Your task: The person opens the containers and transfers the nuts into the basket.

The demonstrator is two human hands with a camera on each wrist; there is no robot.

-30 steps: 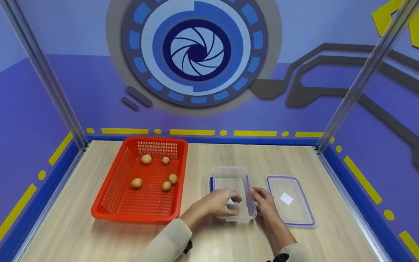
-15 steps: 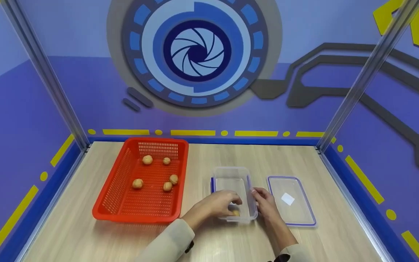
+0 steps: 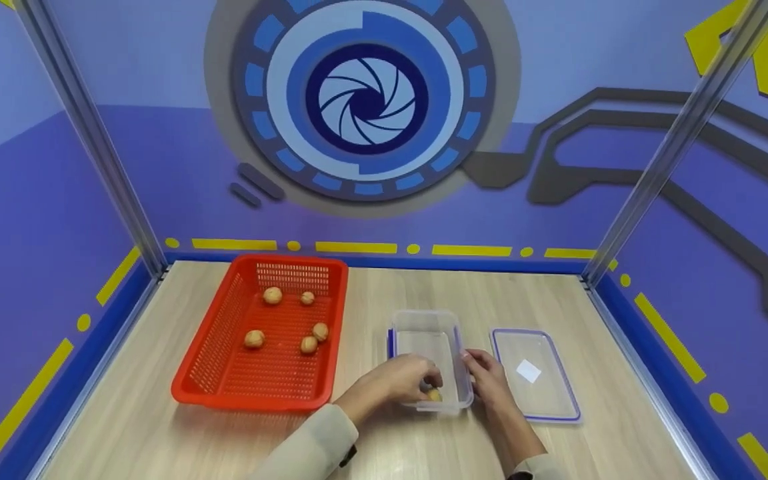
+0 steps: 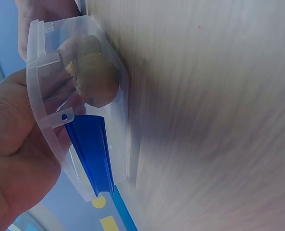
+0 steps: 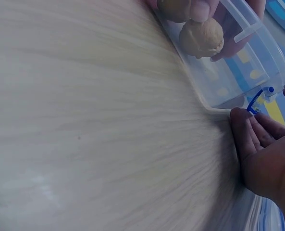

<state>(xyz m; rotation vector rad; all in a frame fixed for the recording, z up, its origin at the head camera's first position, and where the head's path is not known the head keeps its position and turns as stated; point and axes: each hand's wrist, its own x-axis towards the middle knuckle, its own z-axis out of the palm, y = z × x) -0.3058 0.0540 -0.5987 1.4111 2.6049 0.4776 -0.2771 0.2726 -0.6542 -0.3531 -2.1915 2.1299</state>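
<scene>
A clear plastic food container (image 3: 424, 320) with blue side latches stands uncovered on the table. My left hand (image 3: 401, 379) reaches into its near end, fingers curled around a walnut (image 3: 434, 395). Through the container wall in the right wrist view, a fingertip lies against that walnut (image 5: 201, 38), and a second walnut (image 5: 175, 8) sits beside it. The left wrist view shows the walnuts (image 4: 98, 79) overlapping behind the wall. My right hand (image 3: 489, 381) grips the container's right side, thumb at the rim and fingers by the blue latch (image 5: 257, 100).
Left of the container, a red plastic basket (image 3: 184, 387) holds several walnuts (image 3: 255, 339). The container's clear lid (image 3: 544, 393), with a blue seal and a white paper square, lies flat at the right. Upright metal posts (image 3: 91, 133) and printed panels enclose the wooden table (image 3: 384, 453).
The left fingers have dipped slightly deeper into the container, and a walnut hidden a second ago now shows beneath them. The right hand keeps its grip. The head view has tilted slightly.
</scene>
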